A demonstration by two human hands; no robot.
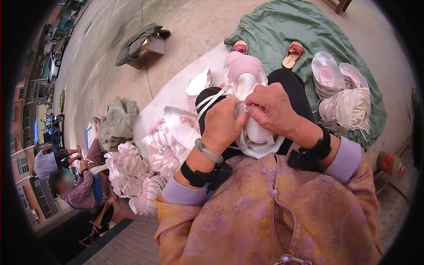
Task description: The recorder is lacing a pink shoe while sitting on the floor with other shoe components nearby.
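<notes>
A pale pink and white sneaker (245, 73) lies across my lap between my black-trousered knees. Over its lacing area both hands work close together. My left hand (223, 123) is closed at the shoe's left side, thumb toward the middle, where a white shoelace (211, 100) loops out beside the fingers. My right hand (276, 108) pinches with thumb and fingertips just above the eyelets. Whatever lies within that pinch is hidden by the fingers. The sneaker's lower end is partly covered by my hands.
Left of me lie heaps of pink and white shoe pieces (165, 148). More shoe uppers (329, 77) and a bundle of white laces (352, 108) rest on a green cloth (282, 22). Red sandals (293, 54) stand ahead. A cloth-topped box (152, 46) and a seated person (88, 187) are further left.
</notes>
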